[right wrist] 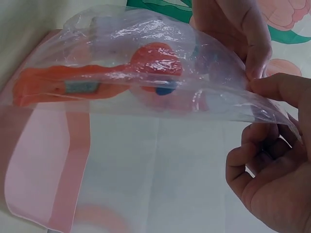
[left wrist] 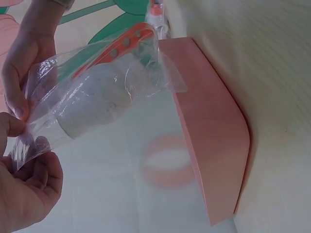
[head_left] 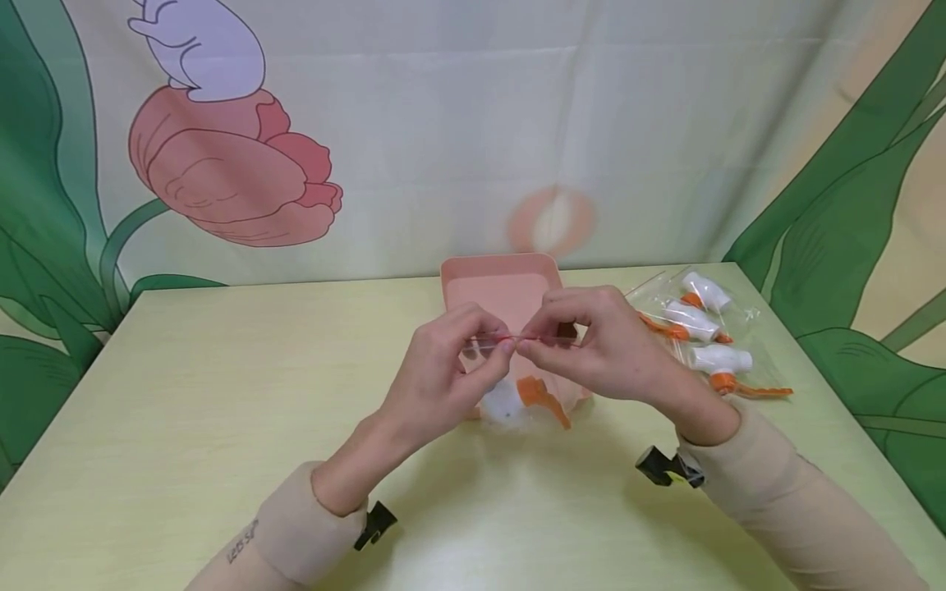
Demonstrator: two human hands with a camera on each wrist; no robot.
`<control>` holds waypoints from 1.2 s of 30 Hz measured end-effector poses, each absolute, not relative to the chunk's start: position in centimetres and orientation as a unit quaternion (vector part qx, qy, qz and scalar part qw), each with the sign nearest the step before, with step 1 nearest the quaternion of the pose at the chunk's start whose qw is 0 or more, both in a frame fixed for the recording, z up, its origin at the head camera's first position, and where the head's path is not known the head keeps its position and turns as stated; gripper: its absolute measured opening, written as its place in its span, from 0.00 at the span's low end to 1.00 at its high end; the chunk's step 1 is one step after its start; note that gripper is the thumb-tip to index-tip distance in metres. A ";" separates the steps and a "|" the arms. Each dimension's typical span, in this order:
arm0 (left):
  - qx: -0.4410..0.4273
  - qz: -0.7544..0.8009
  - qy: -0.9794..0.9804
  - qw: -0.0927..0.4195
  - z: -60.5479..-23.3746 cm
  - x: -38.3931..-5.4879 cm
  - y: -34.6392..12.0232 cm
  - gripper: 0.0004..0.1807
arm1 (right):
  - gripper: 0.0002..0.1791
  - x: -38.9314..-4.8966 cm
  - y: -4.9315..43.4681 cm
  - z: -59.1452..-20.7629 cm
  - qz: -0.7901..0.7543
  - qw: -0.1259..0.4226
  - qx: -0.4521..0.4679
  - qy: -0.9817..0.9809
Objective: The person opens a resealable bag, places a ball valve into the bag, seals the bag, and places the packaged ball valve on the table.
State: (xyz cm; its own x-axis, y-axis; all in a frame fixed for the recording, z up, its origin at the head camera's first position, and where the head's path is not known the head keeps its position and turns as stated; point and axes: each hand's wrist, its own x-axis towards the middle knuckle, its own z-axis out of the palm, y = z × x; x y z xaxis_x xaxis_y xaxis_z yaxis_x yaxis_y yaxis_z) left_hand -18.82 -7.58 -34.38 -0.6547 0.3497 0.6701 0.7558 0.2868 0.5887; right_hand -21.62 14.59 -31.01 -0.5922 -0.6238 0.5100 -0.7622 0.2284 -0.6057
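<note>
Both hands meet at the top edge of a clear zip bag [left wrist: 48, 121], lifted in front of a pink tray [head_left: 502, 275]. My left hand [head_left: 451, 369] pinches the bag's edge between thumb and fingertips. Right beside it, my right hand [head_left: 599, 341] pinches the same edge, the two thumbs nearly touching. Inside the bag hang a white rounded part [left wrist: 97, 97] and an orange part [right wrist: 97, 85] with a long perforated strip. Whether the bag's seal is parted cannot be told.
Another clear bag holding several white pieces [head_left: 720, 359] with orange strips [head_left: 764, 392] lies at the table's back right. A printed cloth [head_left: 414, 148] hangs behind the pale table [head_left: 244, 394]. Small black devices [head_left: 375, 525] are strapped at both wrists.
</note>
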 end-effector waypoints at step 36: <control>-0.336 -0.343 -0.842 0.245 -33.0 -17.7 -9.9 0.05 | 0.05 -21.2 15.9 -31.0 0.352 0.094 0.425 -0.828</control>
State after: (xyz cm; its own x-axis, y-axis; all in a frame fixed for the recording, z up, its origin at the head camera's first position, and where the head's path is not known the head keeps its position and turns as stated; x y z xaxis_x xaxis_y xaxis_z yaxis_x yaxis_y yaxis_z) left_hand -17.75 -9.89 -32.97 -0.6541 0.3986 0.6429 0.7342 0.5390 0.4128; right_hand -21.21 15.86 -31.01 -0.6204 -0.6381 0.4561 -0.7712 0.3902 -0.5031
